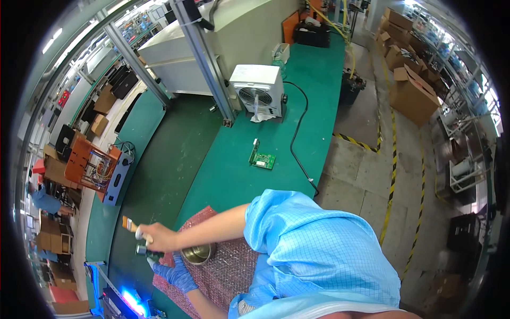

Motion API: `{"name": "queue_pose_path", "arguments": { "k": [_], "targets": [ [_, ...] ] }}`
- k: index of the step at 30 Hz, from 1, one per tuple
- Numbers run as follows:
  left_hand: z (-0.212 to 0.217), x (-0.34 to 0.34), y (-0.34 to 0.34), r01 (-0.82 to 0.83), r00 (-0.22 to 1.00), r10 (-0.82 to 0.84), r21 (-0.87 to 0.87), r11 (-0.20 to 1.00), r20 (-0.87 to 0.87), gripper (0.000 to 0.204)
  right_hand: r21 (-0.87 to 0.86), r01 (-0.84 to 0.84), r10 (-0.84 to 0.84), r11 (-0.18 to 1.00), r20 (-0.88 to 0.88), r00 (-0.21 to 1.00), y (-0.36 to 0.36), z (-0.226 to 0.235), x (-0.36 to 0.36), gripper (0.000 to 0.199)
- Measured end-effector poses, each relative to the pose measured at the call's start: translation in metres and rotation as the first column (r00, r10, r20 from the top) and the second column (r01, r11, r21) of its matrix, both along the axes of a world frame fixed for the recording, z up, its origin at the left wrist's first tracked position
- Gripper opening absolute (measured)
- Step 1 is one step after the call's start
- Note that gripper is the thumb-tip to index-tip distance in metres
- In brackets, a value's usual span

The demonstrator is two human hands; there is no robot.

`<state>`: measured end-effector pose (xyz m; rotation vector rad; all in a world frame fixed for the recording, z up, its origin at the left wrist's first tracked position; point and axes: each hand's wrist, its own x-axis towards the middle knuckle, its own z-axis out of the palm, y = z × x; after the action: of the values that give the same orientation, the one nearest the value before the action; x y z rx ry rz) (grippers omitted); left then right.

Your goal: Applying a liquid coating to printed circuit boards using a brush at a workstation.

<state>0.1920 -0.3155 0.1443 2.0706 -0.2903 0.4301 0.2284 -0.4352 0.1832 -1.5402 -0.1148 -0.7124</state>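
Note:
My right hand (162,237), bare, is closed around a small brush (127,224) whose orange-brown end points to the left. Just below it, my left hand (179,274) in a blue glove grips a small green circuit board (152,253) with a silvery round part at its end. My fingers cover much of the board. A round metal bowl (196,255) stands beside both hands, partly hidden by my right forearm. Under it lies a sheet of pinkish bubble wrap (231,274).
Farther along the green bench (212,181) lie another green circuit board (263,161) and a white fan unit (259,91) with a black cable (294,141). A metal post (204,64) rises at the bench edge. At lower left a bright blue light (133,303) glows on a frame.

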Motion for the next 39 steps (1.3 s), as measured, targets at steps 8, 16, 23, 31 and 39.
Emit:
{"name": "queue_pose_path", "arguments": {
  "k": [8, 16, 23, 31, 39],
  "targets": [
    [-0.062, 0.022, 0.082, 0.009, 1.0, -0.011, -0.096, 0.995, -0.022, 0.034, 0.063, -0.104, 0.107, 0.993, -0.05, 0.993, 0.062, 0.002, -0.049, 0.034],
    [-0.053, 0.008, 0.104, 0.116, 0.961, -0.255, -0.689, 0.716, -0.103, 0.04, 0.039, -0.15, 0.153, 0.988, -0.091, 0.984, 0.091, -0.003, -0.072, 0.033],
    [-0.011, -0.065, 0.115, -0.05, 0.967, -0.1, -0.562, 0.826, -0.233, 0.058, -0.34, 0.198, -0.204, 0.919, 0.018, 0.979, 0.036, -0.05, -0.074, 0.017],
    [-0.041, -0.067, 0.146, -0.301, 0.858, -0.149, -0.716, 0.63, -0.492, 0.041, 0.179, -0.004, 0.092, 0.984, -0.49, 0.867, -0.044, -0.078, -0.096, 0.014],
    [-0.047, -0.065, 0.138, -0.261, 0.809, -0.338, -0.808, 0.527, -0.482, 0.043, -0.364, -0.112, -0.119, 0.925, -0.557, 0.822, -0.051, -0.101, -0.082, 0.024]
  ]
}}
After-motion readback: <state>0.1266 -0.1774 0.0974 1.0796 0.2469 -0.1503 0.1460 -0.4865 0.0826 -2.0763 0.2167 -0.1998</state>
